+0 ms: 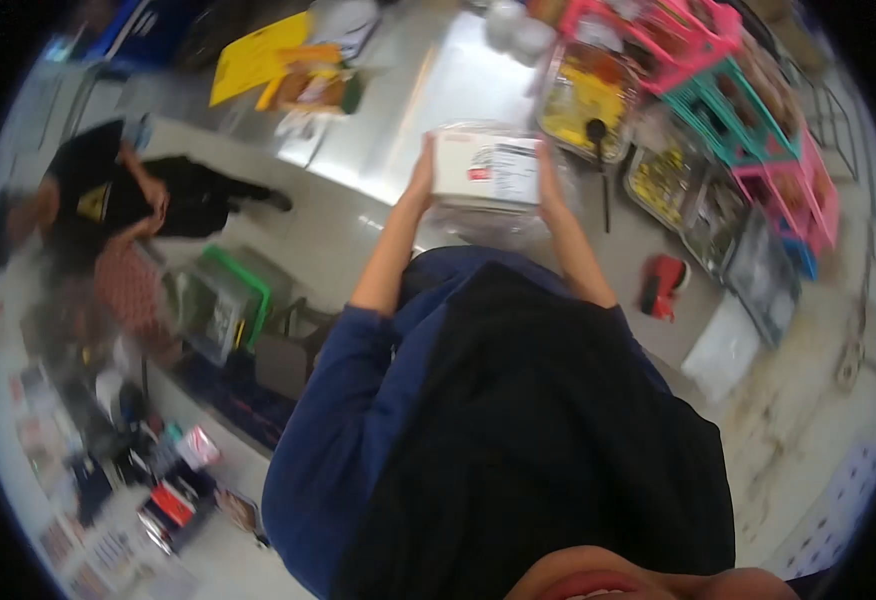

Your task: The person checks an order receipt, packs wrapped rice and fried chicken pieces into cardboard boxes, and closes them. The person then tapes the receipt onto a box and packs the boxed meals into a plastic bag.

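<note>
A white box (pixel 466 172) with a printed label and a small red mark is held level in front of my body, at the edge of the metal table (pixel 388 120). My left hand (pixel 421 172) presses its left side and my right hand (pixel 550 180) its right side. Clear plastic wrap (pixel 488 226) hangs below and around the box. To the right of my right hand lies a black ladle (pixel 601 170), its round end over a tray of yellow pieces (pixel 583 95).
Pink basket (pixel 683 45) and teal basket (pixel 733 110) stand at the upper right, beside a second food tray (pixel 663 180). Yellow packets (pixel 263 55) lie at the upper left. Another person (pixel 93 190) is at the left, near a green-rimmed bin (pixel 248 285).
</note>
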The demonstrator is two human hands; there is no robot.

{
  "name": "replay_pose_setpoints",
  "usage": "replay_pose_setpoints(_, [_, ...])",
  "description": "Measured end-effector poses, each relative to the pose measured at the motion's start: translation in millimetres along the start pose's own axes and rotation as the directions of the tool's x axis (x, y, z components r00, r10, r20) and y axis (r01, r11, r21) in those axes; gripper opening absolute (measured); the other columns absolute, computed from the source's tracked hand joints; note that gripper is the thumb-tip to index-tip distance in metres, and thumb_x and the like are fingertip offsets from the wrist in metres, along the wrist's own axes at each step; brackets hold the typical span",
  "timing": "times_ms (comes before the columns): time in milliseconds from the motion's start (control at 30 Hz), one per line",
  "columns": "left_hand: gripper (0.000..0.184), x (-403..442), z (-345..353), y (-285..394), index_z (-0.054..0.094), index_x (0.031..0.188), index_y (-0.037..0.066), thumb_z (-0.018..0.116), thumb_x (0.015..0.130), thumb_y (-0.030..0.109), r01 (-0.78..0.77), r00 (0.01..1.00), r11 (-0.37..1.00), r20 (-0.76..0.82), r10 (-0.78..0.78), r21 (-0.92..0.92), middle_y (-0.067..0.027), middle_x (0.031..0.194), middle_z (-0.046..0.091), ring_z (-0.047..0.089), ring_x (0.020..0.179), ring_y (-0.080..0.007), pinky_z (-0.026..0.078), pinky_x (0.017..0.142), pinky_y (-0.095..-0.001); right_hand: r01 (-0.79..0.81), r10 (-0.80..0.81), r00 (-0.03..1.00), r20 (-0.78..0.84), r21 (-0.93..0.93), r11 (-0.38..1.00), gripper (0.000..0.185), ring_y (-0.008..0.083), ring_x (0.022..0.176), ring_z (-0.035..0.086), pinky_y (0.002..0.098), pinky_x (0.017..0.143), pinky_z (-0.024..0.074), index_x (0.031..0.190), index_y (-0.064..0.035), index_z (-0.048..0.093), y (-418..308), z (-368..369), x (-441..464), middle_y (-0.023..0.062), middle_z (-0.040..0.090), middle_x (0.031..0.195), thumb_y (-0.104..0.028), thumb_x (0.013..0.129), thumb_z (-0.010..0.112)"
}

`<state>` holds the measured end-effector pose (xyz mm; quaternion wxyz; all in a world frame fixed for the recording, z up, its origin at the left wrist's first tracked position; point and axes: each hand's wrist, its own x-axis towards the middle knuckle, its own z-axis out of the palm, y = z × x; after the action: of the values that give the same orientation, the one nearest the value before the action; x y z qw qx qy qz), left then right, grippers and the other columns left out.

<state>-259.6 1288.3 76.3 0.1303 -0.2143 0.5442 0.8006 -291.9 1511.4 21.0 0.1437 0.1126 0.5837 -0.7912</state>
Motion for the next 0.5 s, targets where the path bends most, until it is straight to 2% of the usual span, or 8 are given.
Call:
replay_pose_setpoints(67, [0.071,22,-13,-23,0.045,0.136,0.002,0.026,0.098,0.059,-0.021,0.996,0.993,0.089,0.032,-0.118,-0.0143,0.133,0.053,0.052,0.12,-0.0234,0.04,0.102,-0.0336,0.018,-0.027,0.996,-0.086,-0.096,0.995,0.069,0.0209,0.135,0.032,0.03,0.113,0.0191,0.145,-0.0033,0.032,-49,32,-36,0.0112,0.038,0.145,-0.053,0.097,0.041])
replay_pose_setpoints(167, [0.073,20,-13,-23,0.045,0.136,0.001,0.023,0.098,0.059,0.014,0.994,0.995,0.106,-0.004,-0.094,-0.0139,0.133,0.052,0.049,0.123,-0.0238,0.038,0.104,-0.0335,0.076,-0.096,0.988,-0.117,-0.167,0.983,0.066,0.0216,0.133,0.037,0.0303,0.111,0.0235,0.141,-0.0023,0.039,-24,16,-19,0.0119,0.042,0.143,-0.052,0.097,0.041])
replay_pose_setpoints(267, [0.048,22,-25,-13,0.047,0.133,-0.001,0.038,0.1,0.032,0.028,0.997,0.996,-0.07,-0.022,0.086,-0.0172,0.134,0.052,0.047,0.126,-0.0268,0.036,0.106,-0.0349,-0.049,0.051,0.998,-0.047,0.043,0.998,0.059,0.0214,0.128,0.043,0.0307,0.108,0.028,0.136,-0.0003,0.044,-20,1,-13,0.0112,0.049,0.138,-0.045,0.099,0.038])
replay_pose_setpoints(300, [0.044,29,-43,-20,0.048,0.133,-0.001,0.042,0.092,0.016,-0.254,0.95,0.862,-0.054,0.307,0.438,-0.0192,0.135,0.05,0.045,0.128,-0.029,0.035,0.107,-0.0356,0.11,-0.118,0.993,-0.015,-0.264,0.958,0.049,0.0266,0.123,0.047,0.0331,0.106,0.0323,0.136,-0.0042,0.044,0,-27,5,0.0146,0.05,0.135,-0.033,0.097,0.041])
replay_pose_setpoints(333, [0.048,33,-55,-25,0.048,0.132,-0.001,0.046,0.084,-0.001,-0.452,0.814,0.541,0.08,0.575,0.71,-0.0211,0.136,0.048,0.043,0.13,-0.0311,0.034,0.108,-0.0364,0.251,-0.259,0.964,0.063,-0.541,0.803,0.043,0.0318,0.117,0.051,0.0355,0.103,0.0366,0.136,-0.0082,0.045,14,-44,16,0.018,0.051,0.132,-0.021,0.094,0.044])
replay_pose_setpoints(367, [0.07,26,-51,-9,0.048,0.132,-0.001,0.042,0.065,-0.018,-0.495,0.792,0.473,0.155,0.59,0.729,-0.0217,0.14,0.044,0.038,0.133,-0.0339,0.032,0.109,-0.0373,0.237,-0.249,0.967,0.051,-0.54,0.808,0.043,0.0318,0.117,0.051,0.0355,0.103,0.0366,0.136,-0.0082,0.045,13,-48,17,0.018,0.051,0.132,-0.021,0.094,0.044])
replay_pose_setpoints(433, [0.071,-3,-27,25,0.048,0.132,-0.001,0.041,0.064,-0.02,-0.536,0.772,0.389,0.248,0.585,0.75,-0.0198,0.141,0.043,0.036,0.135,-0.0334,0.031,0.11,-0.0373,0.344,-0.422,0.884,0.201,-0.89,0.298,0.055,0.037,0.115,0.051,0.0406,0.104,0.0371,0.136,-0.0109,0.046,-4,-53,7,0.0196,0.05,0.13,-0.002,0.081,0.048])
replay_pose_setpoints(500, [0.081,-16,-16,41,0.044,0.136,0.001,0.038,0.06,-0.025,-0.592,0.725,0.252,0.37,0.581,0.765,-0.0162,0.144,0.04,0.03,0.138,-0.0318,0.03,0.112,-0.0368,0.312,-0.456,0.874,0.168,-0.913,0.262,0.06,0.0376,0.119,0.048,0.0414,0.104,0.0376,0.137,-0.0122,0.045,-27,-32,-9,0.02,0.05,0.131,0.002,0.078,0.049])
